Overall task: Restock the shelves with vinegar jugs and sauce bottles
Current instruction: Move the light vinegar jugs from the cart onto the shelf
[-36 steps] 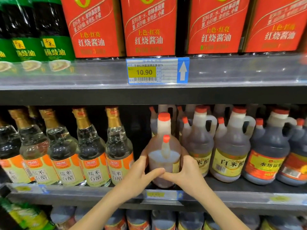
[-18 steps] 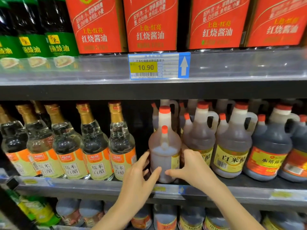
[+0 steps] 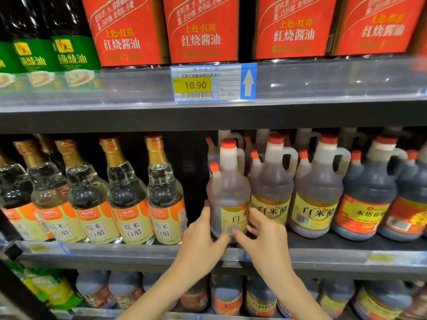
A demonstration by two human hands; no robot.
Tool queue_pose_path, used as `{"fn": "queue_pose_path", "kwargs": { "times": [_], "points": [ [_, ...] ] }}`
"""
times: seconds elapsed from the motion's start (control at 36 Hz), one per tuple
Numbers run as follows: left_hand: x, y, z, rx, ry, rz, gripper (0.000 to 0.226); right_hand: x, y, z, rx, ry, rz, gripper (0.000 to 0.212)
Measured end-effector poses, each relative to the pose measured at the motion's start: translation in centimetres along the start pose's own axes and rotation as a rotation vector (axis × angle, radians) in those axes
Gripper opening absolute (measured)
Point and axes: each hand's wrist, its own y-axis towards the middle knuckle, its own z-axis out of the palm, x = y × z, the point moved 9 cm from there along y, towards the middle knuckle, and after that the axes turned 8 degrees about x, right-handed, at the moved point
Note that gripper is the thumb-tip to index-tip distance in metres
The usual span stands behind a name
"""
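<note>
Supermarket shelving fills the view, and the middle shelf (image 3: 138, 252) carries vinegar. The left hand (image 3: 203, 239) and right hand (image 3: 265, 236) both grip the lower part of 1 vinegar jug (image 3: 227, 192), thumbs meeting under its barcode and fingers curled round its sides. It stands upright at the shelf front, at the left end of the jug row, with a red cap, brownish liquid and a yellow label showing "白". Just beside it on the right, 2 matching jugs (image 3: 316, 192) read "白米醋"; further right a darker jug (image 3: 367, 192) has an orange label starting "水塔". To the left, gold-capped glass bottles (image 3: 129, 199) read "加加" and "糯米白醋". Above, a price tag (image 3: 212, 83) shows 10.90 and a white up arrow, under red-labelled bottles (image 3: 201, 31) marked "红烧酱油" and green-labelled bottles (image 3: 69, 54).
</note>
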Motion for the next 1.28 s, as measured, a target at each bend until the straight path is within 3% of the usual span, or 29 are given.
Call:
{"fn": "queue_pose_path", "kwargs": {
  "times": [0.14,0.31,0.39,0.44,0.58,0.75,1.0,1.28],
  "points": [
    [0.8,1.7,-0.2,0.009,-0.051,-0.027,0.079,0.4,-1.0,0.4,-0.049,-0.040,0.029,0.064],
    [1.8,2.9,-0.1,0.017,-0.086,-0.053,0.074,0.9,-1.3,0.6,-0.058,-0.071,-0.048,0.058],
    [2.1,3.1,-0.3,0.007,0.018,-0.058,0.072,0.3,-0.9,-0.3,-0.071,-0.084,-0.039,0.048],
    [2.3,2.9,-0.5,-0.011,0.105,-0.073,0.083,-0.1,-0.6,-1.0,-0.082,-0.098,-0.013,0.043],
    [2.3,2.1,-0.9,-0.146,0.277,-0.103,0.076,-1.3,0.8,-0.5,0.029,-0.260,0.077,0.046],
    [2.7,2.3,-0.8,-0.178,0.266,-0.096,0.079,-1.9,1.6,1.2,0.087,-0.275,0.107,0.045],
    [2.0,3.0,-0.6,-0.120,0.379,-0.063,0.074,-1.8,2.1,1.6,0.078,-0.388,0.120,0.039],
    [2.1,3.8,-0.3,0.011,0.476,-0.093,0.053,-0.6,2.5,1.6,0.073,-0.472,0.099,0.038]
  ]
}}
